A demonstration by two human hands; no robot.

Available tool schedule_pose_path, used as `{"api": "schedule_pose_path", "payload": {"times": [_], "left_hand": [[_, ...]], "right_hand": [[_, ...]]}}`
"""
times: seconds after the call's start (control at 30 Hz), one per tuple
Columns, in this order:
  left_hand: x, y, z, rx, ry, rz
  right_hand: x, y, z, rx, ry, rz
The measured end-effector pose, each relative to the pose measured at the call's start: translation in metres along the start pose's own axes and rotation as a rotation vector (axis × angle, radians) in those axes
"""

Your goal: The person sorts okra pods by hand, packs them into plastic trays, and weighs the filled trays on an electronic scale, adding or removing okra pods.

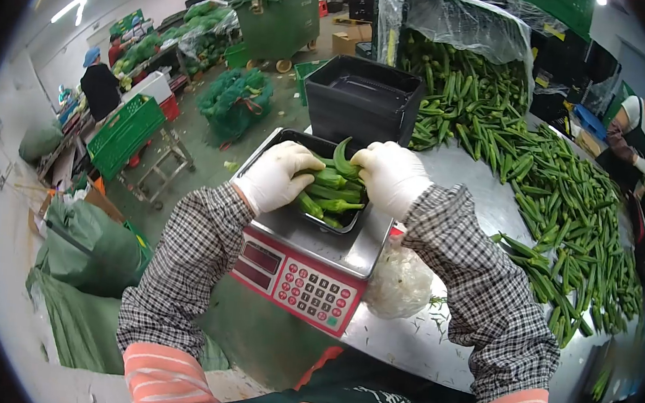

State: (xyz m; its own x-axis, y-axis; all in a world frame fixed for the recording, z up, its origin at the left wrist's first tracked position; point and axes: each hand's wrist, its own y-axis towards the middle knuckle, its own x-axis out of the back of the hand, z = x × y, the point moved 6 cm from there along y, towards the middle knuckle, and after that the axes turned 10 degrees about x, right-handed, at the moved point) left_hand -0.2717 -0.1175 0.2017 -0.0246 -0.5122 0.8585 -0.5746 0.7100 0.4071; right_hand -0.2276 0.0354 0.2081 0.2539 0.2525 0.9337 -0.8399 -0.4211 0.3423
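Observation:
A black plastic tray (350,228) holding several green okra pods (329,192) sits on the metal plate of a red-and-white digital scale (307,287). My left hand (278,177), in a white glove, is closed at the tray's left side, its fingertips gripping okra inside. On the other side my right hand (392,178), gloved too, pinches a curved okra pod (342,157) that stands up above the others. Checked sleeves cover both forearms. The glove hides the tips of my right fingers in part.
Behind the scale stands a stack of black trays (362,101). Okra spills from a plastic-lined crate (457,60) into a large heap (567,215) on the metal table (417,348). A crumpled clear plastic bag (400,277) lies right of the scale. A co-worker (639,137) stands at far right.

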Motion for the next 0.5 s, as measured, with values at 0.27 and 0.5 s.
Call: {"api": "schedule_pose_path", "payload": {"times": [0.27, 0.5], "left_hand": [[0.046, 0.008, 0.002, 0.134, -0.19, -0.122], [0.077, 0.015, -0.015, 0.109, -0.116, -0.139]], "right_hand": [[0.072, -0.143, -0.076, -0.25, 0.249, -0.216], [0.042, -0.316, -0.148, -0.64, 0.206, -0.217]]}}
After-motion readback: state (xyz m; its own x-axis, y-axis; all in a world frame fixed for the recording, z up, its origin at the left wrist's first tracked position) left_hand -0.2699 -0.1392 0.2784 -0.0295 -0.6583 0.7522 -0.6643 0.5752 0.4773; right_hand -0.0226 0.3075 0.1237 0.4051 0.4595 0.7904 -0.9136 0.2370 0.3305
